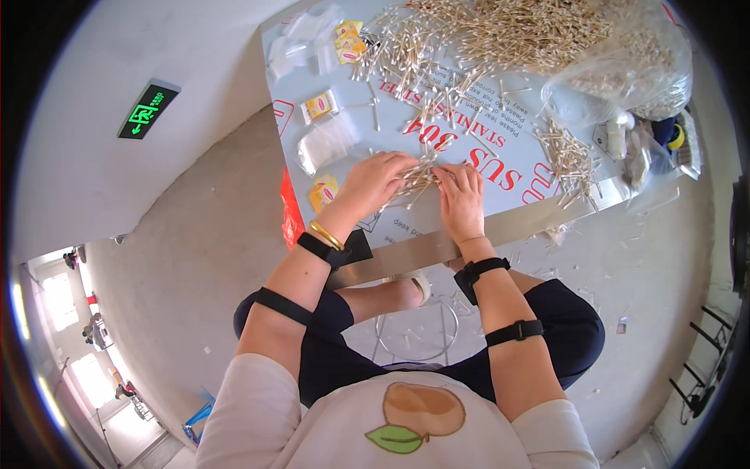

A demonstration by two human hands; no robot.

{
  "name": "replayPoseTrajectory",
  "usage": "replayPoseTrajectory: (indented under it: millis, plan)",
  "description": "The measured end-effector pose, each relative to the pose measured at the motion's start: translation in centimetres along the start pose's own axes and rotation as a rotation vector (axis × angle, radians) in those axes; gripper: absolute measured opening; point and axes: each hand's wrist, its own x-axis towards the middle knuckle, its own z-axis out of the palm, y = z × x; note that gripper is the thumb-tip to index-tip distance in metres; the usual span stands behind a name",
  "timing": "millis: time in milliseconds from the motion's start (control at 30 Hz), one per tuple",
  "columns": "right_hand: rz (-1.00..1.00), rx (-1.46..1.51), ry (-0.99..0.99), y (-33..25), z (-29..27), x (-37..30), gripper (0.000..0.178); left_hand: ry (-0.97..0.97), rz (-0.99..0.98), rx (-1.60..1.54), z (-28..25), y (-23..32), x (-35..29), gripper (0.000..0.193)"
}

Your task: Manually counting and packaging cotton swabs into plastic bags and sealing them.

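Note:
My left hand (pixel 371 186) and my right hand (pixel 462 202) meet near the front edge of the table (pixel 426 242). Between them lies a small bunch of cotton swabs (pixel 419 181), with thin wooden sticks and white tips. Fingers of both hands are bent and closed on this bunch, the left from its left side and the right from its right. Some sticks poke out below the left fingers. Beside my left wrist is a yellow printed card (pixel 323 192). Clear plastic bags (pixel 326 144) lie just beyond it, near another small yellow-printed packet (pixel 319 106).
A big heap of cotton swabs (pixel 539 35) covers the far side, partly under a clear plastic sack (pixel 625 78). A smaller swab pile (pixel 569 160) sits at the right. More yellow cards (pixel 351 41) lie far left. Red plastic (pixel 291 211) hangs off the left edge.

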Motion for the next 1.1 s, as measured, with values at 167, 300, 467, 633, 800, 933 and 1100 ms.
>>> replayPoseTrajectory:
  millis: [167, 300, 467, 633, 800, 933, 1100]
  plan:
    - [-0.009, -0.002, 0.069, 0.0, 0.0, 0.1, 0.034, 0.214, -0.082, 0.060, 0.7, 0.1, -2.9, 0.040]
    - [0.042, 0.003, 0.074, 0.0, 0.0, 0.1, 0.035, 0.165, -0.038, 0.162, 4.5, 1.2, -5.9, 0.062]
    - [0.057, 0.010, 0.058, 0.0, 0.2, 0.0, 0.034, 0.040, -0.140, 0.371, 7.1, 2.0, -3.9, 0.080]
    - [0.079, -0.001, 0.048, -0.2, 0.5, 0.1, 0.036, -0.003, 0.002, 0.522, 7.8, 1.4, -3.7, 0.082]
    - [0.075, -0.026, 0.031, 0.1, 0.2, 0.0, 0.038, -0.017, 0.057, 0.482, 7.1, 2.1, -4.3, 0.082]
    - [0.062, -0.041, 0.023, 0.1, 0.3, 0.3, 0.042, 0.100, -0.043, 0.391, 6.5, 1.9, -3.2, 0.086]
    - [0.075, -0.038, 0.011, -0.1, 0.5, 0.2, 0.048, 0.036, -0.065, 0.508, 7.8, 1.0, -1.5, 0.090]
